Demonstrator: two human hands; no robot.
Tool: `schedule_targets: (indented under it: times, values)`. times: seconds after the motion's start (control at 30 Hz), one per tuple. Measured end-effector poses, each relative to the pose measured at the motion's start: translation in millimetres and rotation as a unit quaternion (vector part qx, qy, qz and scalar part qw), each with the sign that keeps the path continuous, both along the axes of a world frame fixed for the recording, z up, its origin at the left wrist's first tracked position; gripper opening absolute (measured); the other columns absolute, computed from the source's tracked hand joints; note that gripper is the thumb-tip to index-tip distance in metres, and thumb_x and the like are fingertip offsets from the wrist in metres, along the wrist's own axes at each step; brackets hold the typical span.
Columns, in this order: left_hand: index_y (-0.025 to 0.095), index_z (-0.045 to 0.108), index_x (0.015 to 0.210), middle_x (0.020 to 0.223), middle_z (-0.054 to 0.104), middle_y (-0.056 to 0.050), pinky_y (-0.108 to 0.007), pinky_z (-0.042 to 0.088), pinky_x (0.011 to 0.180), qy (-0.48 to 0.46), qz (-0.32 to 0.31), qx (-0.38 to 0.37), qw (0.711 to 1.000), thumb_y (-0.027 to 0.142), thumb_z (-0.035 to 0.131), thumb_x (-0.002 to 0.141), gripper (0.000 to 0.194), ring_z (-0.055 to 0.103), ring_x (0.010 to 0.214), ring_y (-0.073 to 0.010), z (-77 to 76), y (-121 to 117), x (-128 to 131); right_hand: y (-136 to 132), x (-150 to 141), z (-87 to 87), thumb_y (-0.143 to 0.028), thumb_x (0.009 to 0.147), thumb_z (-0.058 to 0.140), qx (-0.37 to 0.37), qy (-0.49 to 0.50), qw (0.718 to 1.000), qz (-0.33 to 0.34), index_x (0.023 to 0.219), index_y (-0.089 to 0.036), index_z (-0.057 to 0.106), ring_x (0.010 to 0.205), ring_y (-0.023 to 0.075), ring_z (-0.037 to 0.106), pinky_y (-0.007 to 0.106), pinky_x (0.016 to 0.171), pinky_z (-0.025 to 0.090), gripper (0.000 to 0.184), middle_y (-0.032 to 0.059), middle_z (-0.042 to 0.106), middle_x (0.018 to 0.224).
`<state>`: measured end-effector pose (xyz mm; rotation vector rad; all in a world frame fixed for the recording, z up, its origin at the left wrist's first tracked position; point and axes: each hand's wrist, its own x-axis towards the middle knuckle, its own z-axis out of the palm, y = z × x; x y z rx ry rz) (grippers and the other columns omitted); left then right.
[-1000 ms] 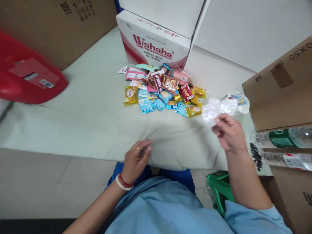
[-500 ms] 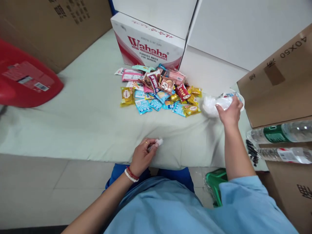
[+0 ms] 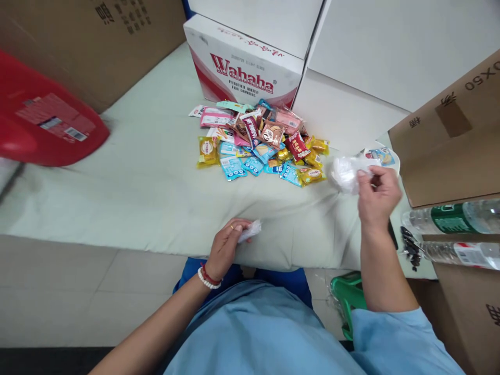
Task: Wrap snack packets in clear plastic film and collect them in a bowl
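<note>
Near the front edge of the cloth-covered tabletop (image 3: pixel 148 203), our left hand (image 3: pixel 227 240) is holding a small piece of crumpled clear plastic (image 3: pixel 250 230), with the thumb and fingers closing around it. Farther right, our right hand (image 3: pixel 379 195) is pinching the near side of a loose bunch of thin, whitish plastic (image 3: pixel 347 174), thumb meeting fingers in a narrow grip. The two hands are working well apart.

Just left of that bunch, a pile of wrapped snacks (image 3: pixel 261 140) is lying on the cloth, showing blue, yellow, pink, brown and red packets overlapping. Behind the pile, we are facing a white and red carton (image 3: pixel 244 70) reading "Wahaha, purified water for drinking", and large white boxes (image 3: pixel 394 57) are standing beside and behind it.

Just beyond our right hand, a white-edged item with a colourful print (image 3: pixel 383 156) is lying partly hidden. Past our right forearm, two clear bottles are lying on their sides, one with a green label (image 3: pixel 449 219), the other with a white and red label (image 3: pixel 464 255); small dark pieces (image 3: pixel 411 250) are gathering beside them. Brown cardboard boxes (image 3: pixel 449 135) are flanking both ends, and a big red container (image 3: pixel 50 117) is resting at far left. Below, a green stool (image 3: pixel 351 297) is showing.
</note>
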<state>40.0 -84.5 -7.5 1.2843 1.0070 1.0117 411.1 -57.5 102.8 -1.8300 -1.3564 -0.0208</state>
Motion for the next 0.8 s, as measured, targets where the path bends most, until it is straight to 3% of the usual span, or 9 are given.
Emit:
schedule_targets:
  times: [0.13,0.23,0.3,0.33,0.43,0.5,0.63,0.7,0.8]
  values:
    - [0.02,0.073,0.095,0.114,0.067,-0.01,-0.036,0.055,0.092,-0.014,0.04,0.001,0.999,0.039,0.073,0.089,0.02,0.064,0.108,-0.0232,-2.0,0.7,-0.4,-7.0,-45.4,-25.5,-0.052,0.086,0.074,-0.126,0.001,0.983,0.133,0.118,-0.025,0.075,0.061,0.01,0.05,0.035,0.072,0.055,0.042,0.0118,0.06,0.134]
    - [0.021,0.071,0.099,0.12,0.062,-0.01,-0.037,0.053,0.096,-0.007,0.054,0.021,0.998,0.034,0.077,0.085,0.02,0.063,0.114,-0.0234,1.6,-3.0,3.1,-27.8,-72.5,-38.8,-0.052,0.089,0.072,-0.121,0.07,0.985,0.103,0.118,-0.026,0.076,0.057,0.0077,0.048,0.036,0.072,0.055,0.04,0.013,0.055,0.147]
    - [0.021,0.071,0.099,0.121,0.061,-0.01,-0.036,0.054,0.093,0.015,0.061,0.036,0.997,0.033,0.077,0.085,0.02,0.063,0.112,-0.0232,5.8,-5.9,10.1,-46.3,-93.4,-47.6,-0.053,0.093,0.067,-0.114,0.181,0.973,0.087,0.111,-0.025,0.076,0.06,0.0101,0.051,0.033,0.065,0.053,0.035,0.0107,0.065,0.13]
    - [0.021,0.07,0.099,0.121,0.061,-0.01,-0.036,0.054,0.091,0.029,0.061,0.042,0.997,0.032,0.076,0.086,0.018,0.063,0.111,-0.0231,8.0,-6.7,14.8,-55.2,-104.9,-52.8,-0.054,0.093,0.067,-0.137,0.256,0.951,0.106,0.11,-0.025,0.076,0.061,0.0116,0.053,0.031,0.06,0.051,0.034,0.0088,0.069,0.115]
    - [0.021,0.069,0.096,0.119,0.062,-0.011,-0.033,0.055,0.084,0.057,0.032,0.055,0.996,0.031,0.07,0.091,0.011,0.064,0.107,-0.0224,12.1,-5.0,29.7,-72.3,-136.9,-69.1,-0.055,0.087,0.074,-0.227,0.449,0.843,0.188,0.103,-0.023,0.074,0.057,0.0122,0.051,0.025,0.05,0.043,0.036,0.0011,0.065,0.076]
    - [0.021,0.07,0.094,0.117,0.064,-0.011,-0.033,0.056,0.082,0.054,0.007,0.05,0.997,0.032,0.066,0.094,0.011,0.064,0.106,-0.0223,12.4,-1.1,36.2,-73.9,-148.7,-76.9,-0.054,0.08,0.081,-0.223,0.516,0.808,0.179,0.093,-0.021,0.073,0.051,0.0099,0.045,0.023,0.046,0.038,0.036,-0.0023,0.059,0.066]
    - [0.02,0.068,0.092,0.122,0.06,-0.012,-0.035,0.056,0.086,0.033,0.032,0.039,0.998,0.036,0.069,0.093,0.017,0.064,0.109,-0.0224,15.2,5.3,37.5,-66.1,-147.8,-79.5,-0.052,0.072,0.087,-0.2,0.577,0.781,0.133,0.084,-0.02,0.07,0.047,0.0068,0.038,0.021,0.041,0.029,0.038,-0.0031,0.059,0.064]
    - [0.02,0.07,0.095,0.12,0.061,-0.011,-0.033,0.054,0.084,0.058,0.042,0.062,0.995,0.038,0.072,0.091,0.018,0.063,0.102,-0.0206,19.7,4.9,36.3,-63.0,-145.2,-77.5,-0.052,0.073,0.087,-0.203,0.575,0.781,0.134,0.083,-0.02,0.069,0.047,0.0068,0.038,0.021,0.041,0.027,0.038,-0.004,0.057,0.062]
    - [0.023,0.074,0.102,0.105,0.067,-0.008,-0.032,0.051,0.079,0.103,0.006,0.095,0.99,0.039,0.078,0.087,0.023,0.061,0.089,-0.0188,24.6,2.1,37.3,-61.2,-147.3,-75.9,-0.053,0.077,0.085,-0.206,0.557,0.79,0.154,0.081,-0.02,0.068,0.047,0.0073,0.038,0.021,0.042,0.027,0.037,-0.0049,0.054,0.059]
